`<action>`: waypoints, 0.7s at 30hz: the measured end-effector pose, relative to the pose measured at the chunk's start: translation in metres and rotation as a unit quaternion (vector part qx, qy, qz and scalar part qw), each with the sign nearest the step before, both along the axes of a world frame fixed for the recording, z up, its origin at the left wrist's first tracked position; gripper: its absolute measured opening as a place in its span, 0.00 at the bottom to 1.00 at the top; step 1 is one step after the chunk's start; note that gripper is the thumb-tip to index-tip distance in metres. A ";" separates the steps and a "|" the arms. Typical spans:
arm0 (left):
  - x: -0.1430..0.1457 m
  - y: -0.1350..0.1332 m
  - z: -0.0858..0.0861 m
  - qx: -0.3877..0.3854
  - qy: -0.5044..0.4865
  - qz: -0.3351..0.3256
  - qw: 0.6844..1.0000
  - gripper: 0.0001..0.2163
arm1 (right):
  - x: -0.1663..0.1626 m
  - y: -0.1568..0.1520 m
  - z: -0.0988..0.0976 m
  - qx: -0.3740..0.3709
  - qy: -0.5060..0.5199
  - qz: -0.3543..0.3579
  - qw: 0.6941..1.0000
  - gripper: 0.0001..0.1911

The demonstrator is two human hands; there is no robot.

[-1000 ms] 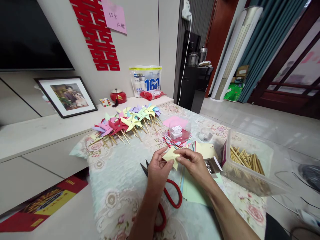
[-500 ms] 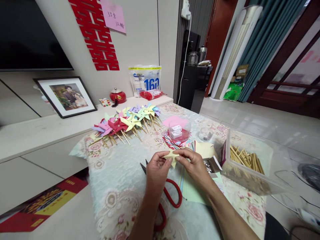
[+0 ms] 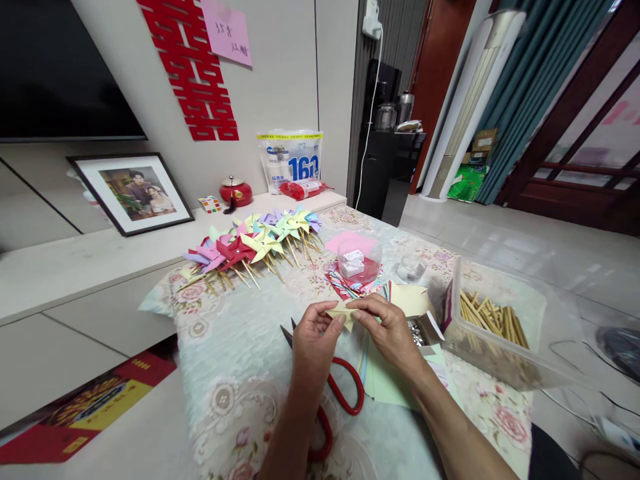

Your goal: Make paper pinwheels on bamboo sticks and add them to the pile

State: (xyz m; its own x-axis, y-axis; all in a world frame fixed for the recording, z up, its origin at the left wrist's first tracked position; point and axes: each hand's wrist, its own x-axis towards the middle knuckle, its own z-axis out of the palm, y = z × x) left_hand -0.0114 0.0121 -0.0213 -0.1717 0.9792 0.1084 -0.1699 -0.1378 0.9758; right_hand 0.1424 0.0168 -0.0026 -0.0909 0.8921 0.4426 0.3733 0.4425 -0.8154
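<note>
Both forearms reach forward over the bench (image 3: 235, 373). The left hand (image 3: 313, 333) and right hand (image 3: 387, 330) meet, each grip pinching the pale yellow folded paper (image 3: 341, 312), held just above the red scissors (image 3: 340, 393).

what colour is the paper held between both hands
Pale yellow; the folded paper shows best in the head view.

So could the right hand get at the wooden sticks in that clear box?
Probably yes. The clear box of wooden sticks sits just beside the right hand, seemingly open on top, with nothing tall between them. But that hand and the left hand both pinch the yellow paper, so it isn't free.
</note>
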 end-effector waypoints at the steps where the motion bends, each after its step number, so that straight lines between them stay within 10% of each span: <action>1: 0.000 0.000 0.001 0.000 0.000 -0.001 1.000 0.13 | 0.000 0.000 0.000 -0.002 0.000 -0.001 1.000 0.07; 21: -0.002 0.001 0.000 0.007 0.017 -0.005 1.000 0.09 | -0.001 -0.001 0.004 -0.058 0.037 0.003 0.998 0.07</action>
